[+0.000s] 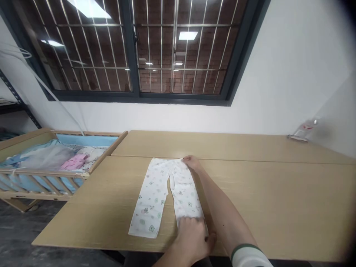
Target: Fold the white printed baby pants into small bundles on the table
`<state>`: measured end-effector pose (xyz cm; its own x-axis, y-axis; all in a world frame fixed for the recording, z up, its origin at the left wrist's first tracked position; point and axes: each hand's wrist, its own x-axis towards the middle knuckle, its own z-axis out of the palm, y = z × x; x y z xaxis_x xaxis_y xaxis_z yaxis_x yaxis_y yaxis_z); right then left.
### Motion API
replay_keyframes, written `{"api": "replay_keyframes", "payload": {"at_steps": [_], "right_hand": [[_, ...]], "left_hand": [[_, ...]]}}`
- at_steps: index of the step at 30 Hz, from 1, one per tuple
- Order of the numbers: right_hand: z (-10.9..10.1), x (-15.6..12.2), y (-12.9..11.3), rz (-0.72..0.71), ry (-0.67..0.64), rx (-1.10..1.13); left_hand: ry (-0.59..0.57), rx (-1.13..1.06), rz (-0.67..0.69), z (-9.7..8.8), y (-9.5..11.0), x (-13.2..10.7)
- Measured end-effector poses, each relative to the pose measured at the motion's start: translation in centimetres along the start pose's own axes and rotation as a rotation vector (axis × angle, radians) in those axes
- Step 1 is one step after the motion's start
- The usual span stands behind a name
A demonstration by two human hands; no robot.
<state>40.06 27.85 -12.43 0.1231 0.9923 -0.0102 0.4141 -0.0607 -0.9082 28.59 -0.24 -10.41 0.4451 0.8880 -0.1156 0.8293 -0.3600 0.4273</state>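
Trousers, 1 pair, on 1 table: left hand fingers flat on hem, right hand pinching waistband.

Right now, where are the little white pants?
In the head view, the pants lie flat on the wooden table, just right of the crib, with the right hand at their waistband and the left hand on one leg's hem.

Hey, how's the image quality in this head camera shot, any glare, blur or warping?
Head view: soft, even indoor light, only faint shadows on the table; ceiling lamps glare as bright patches in the window; the wide lens splays the window frame; the right corners darken to a vignette; the trousers, left hand and right hand look fairly sharp.
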Motion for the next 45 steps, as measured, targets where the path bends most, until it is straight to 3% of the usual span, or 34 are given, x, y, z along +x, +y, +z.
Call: {"api": "replay_keyframes", "payload": {"at_steps": [5,9,15,19,24,30,38,45], "right_hand": [[0.9,-0.1,0.0,0.026,0.010,0.035],[1.4,0.1,-0.5,0.035,0.033,0.049],[3.4,0.3,-3.4,-0.009,-0.001,0.051],[6.3,0.4,-5.9,-0.064,-0.012,0.013],[10.7,0.1,-8.1,-0.111,-0.032,-0.096],[15.3,-0.7,-9.4,-0.163,-0.057,-0.295],[18.4,-1.8,-9.5,-0.195,-0.070,-0.524],[18.8,-2.4,-9.5,-0.223,-0.092,-0.569]], "left_hand": [[0.027,-0.002,0.015,-0.1,-0.6,-0.2],[0.128,-0.176,-0.026,-0.7,-1.4,-1.5],[0.302,-0.701,-0.116,-2.5,-5.1,-5.3],[0.360,-0.793,-0.187,-3.4,-8.0,-8.2],[0.476,-0.738,-0.254,-2.9,-11.0,-10.8],[0.541,-0.664,-0.350,-2.1,-13.9,-12.2],[0.402,-0.207,-0.509,-2.8,-17.1,-12.9],[0.264,0.031,-0.641,-2.6,-16.8,-13.2]]}}
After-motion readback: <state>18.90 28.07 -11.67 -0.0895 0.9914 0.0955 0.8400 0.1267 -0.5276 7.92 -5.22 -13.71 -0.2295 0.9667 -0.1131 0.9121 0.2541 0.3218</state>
